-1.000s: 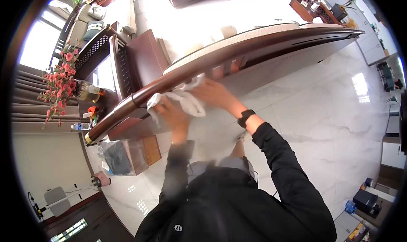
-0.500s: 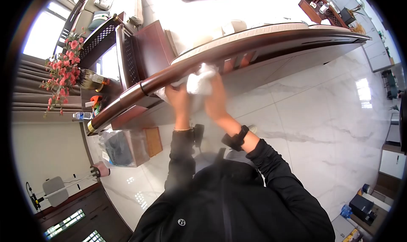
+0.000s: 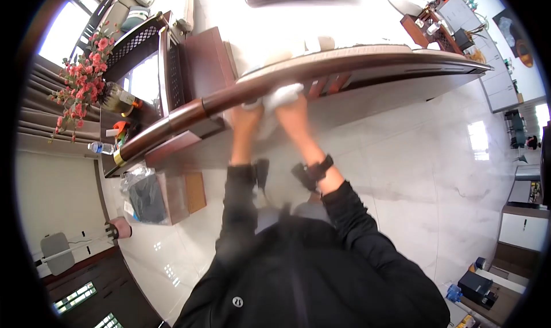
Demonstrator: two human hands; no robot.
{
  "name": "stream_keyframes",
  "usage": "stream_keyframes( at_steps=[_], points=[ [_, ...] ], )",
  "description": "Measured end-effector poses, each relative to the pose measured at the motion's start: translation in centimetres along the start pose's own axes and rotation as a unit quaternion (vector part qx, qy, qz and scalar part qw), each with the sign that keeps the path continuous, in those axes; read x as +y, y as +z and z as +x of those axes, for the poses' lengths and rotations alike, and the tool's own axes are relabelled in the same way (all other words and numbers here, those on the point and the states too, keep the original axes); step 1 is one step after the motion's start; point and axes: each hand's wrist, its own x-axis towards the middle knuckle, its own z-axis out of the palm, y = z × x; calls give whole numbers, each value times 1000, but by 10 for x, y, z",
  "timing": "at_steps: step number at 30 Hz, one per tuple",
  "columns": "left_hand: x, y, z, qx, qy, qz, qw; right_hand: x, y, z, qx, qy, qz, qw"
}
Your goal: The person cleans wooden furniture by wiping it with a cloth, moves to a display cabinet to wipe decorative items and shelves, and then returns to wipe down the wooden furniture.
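A crumpled white cloth (image 3: 285, 95) lies against the dark wooden top rail (image 3: 338, 64) of a long sofa back. My right hand (image 3: 291, 113) is closed on the cloth and presses it to the near side of the rail. Beside it, my left hand (image 3: 247, 117) is closed at the same rail, with a white bit of the cloth showing at its fingertips. Both hands are slightly blurred, and their fingers are partly hidden by the cloth and the backs of the hands.
Pink flowers (image 3: 86, 81) in a vase, a water bottle (image 3: 101, 148) and an orange-topped spray bottle (image 3: 120, 128) stand at the left. A plastic-wrapped box (image 3: 149, 196) sits on the glossy tiled floor (image 3: 413, 161). Cushions line the sofa beyond the rail.
The white cloth has been flattened against the rail, and my right hand has moved slightly along with it. My left hand has come closer to the rail. The view has shifted a little.
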Motion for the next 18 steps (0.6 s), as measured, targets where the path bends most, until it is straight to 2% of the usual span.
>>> stream_keyframes(
  at_steps=[1,4,8,9,12,13,16,18],
  points=[
    [3,9,1,36,62,-42,997,-2,1,4,17,-32,9,999],
    [18,25,-8,145,94,134,976,9,7,-1,28,13,32,999],
    [32,22,-6,84,74,31,993,-1,10,6,43,66,34,996],
    [35,20,-5,75,114,46,990,20,9,16,0,31,12,999],
    [20,18,-7,27,58,22,998,17,1,18,-35,59,-22,997],
    [19,18,-13,37,95,19,995,11,-3,13,-45,59,-31,997],
    [23,18,-43,100,154,138,973,9,-7,-9,8,31,-99,995],
    [7,12,-67,108,210,274,933,33,-14,-24,22,-55,-123,991]
  ],
)
